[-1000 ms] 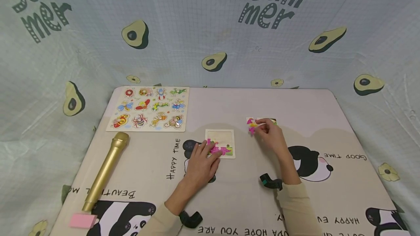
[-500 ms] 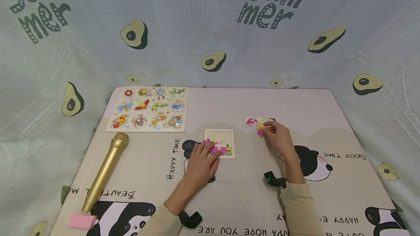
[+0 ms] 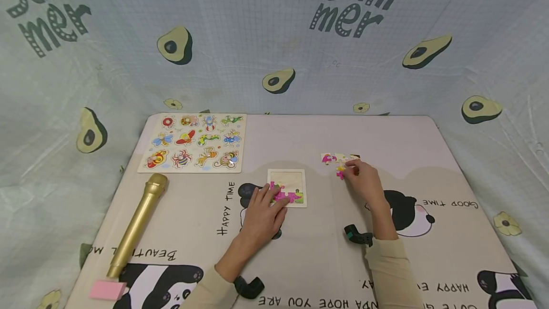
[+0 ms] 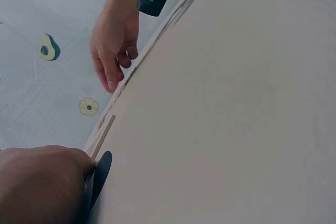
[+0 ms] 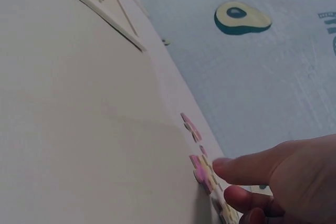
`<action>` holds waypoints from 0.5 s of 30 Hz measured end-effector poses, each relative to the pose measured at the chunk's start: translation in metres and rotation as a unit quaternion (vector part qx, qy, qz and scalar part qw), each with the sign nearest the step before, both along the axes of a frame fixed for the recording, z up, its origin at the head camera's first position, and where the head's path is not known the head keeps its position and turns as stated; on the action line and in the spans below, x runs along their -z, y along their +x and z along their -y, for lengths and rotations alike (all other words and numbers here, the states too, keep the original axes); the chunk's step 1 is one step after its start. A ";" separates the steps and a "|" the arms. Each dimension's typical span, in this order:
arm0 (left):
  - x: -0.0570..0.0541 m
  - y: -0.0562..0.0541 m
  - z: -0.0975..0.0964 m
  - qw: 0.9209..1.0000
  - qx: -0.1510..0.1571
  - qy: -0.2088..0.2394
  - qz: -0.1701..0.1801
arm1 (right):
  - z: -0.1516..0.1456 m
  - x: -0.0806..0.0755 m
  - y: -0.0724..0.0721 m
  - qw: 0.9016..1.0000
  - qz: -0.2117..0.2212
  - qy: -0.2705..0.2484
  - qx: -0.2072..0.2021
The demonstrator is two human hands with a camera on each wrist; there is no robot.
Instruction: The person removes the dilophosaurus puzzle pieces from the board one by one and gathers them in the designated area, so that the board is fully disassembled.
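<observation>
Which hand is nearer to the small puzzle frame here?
Left. The left hand lies over the puzzle frame at its near-left corner; the right hand is off to its right, by loose pieces.

Pale blue-green sheet printed with avocados (image 3: 231, 13): "Summer," twice, broken over two lines, dark green dotted letters.

Pale beige tabletop printed with black-and-white pandas (image 3: 309, 252): "HAPPY TIME," sideways; inverted, "GOOD TIME," "BEAUTI…" (interrupted by a gold, microphone-shaped stick (image 3: 138, 223)), "HAPPY EV…" and "…NDA HOPE YOU ARE," both partly behind a beige fabric sleeve (image 3: 392, 275).
</observation>
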State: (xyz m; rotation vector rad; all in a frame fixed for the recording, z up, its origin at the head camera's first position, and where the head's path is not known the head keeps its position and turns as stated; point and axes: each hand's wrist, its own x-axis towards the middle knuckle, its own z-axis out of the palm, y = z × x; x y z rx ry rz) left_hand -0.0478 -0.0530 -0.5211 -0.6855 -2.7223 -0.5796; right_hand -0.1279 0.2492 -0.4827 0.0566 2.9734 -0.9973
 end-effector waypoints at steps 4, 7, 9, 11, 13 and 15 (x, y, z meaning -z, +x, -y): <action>-0.001 0.001 0.000 1.000 0.001 0.003 0.000 | 0.002 0.001 -0.001 1.000 0.016 0.004 -0.010; 0.000 0.001 0.000 1.000 0.001 0.004 -0.005 | 0.003 0.003 -0.001 1.000 0.021 0.014 -0.011; 0.000 0.000 0.000 1.000 0.001 0.005 -0.005 | 0.004 0.003 -0.001 1.000 0.020 0.019 -0.008; 0.000 0.000 0.000 1.000 0.002 0.006 -0.004 | 0.004 0.004 -0.001 1.000 0.021 0.020 -0.005; 0.000 0.000 0.000 1.000 0.004 0.009 0.002 | 0.003 0.004 -0.001 1.000 0.020 0.020 -0.004; 0.001 0.000 0.000 1.000 0.005 0.012 0.004 | 0.003 0.004 -0.001 1.000 0.020 0.022 -0.005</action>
